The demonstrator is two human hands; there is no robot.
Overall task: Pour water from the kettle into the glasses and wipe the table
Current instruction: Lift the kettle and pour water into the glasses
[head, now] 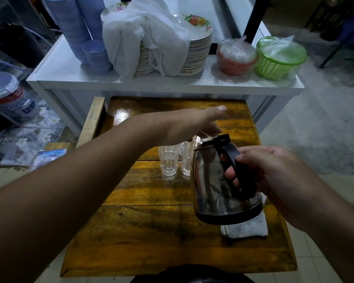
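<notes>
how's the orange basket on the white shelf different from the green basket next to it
The orange basket looks shorter and sits left of the green basket, which looks taller and is nearest the shelf's right end. The orange one's rim is hidden under plastic; the green one's wide rim shows. Both are slatted plastic baskets with clear plastic bags on top.

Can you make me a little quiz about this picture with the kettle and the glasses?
1. True or false: the right hand grips the kettle by its black handle.
2. What lies on the table under the kettle's base? A) folded cloth B) plate C) spoon
3. Fill in: the left hand reaches over the ____.

Key: 1 true. 2 A, the folded cloth. 3 glasses.
</notes>
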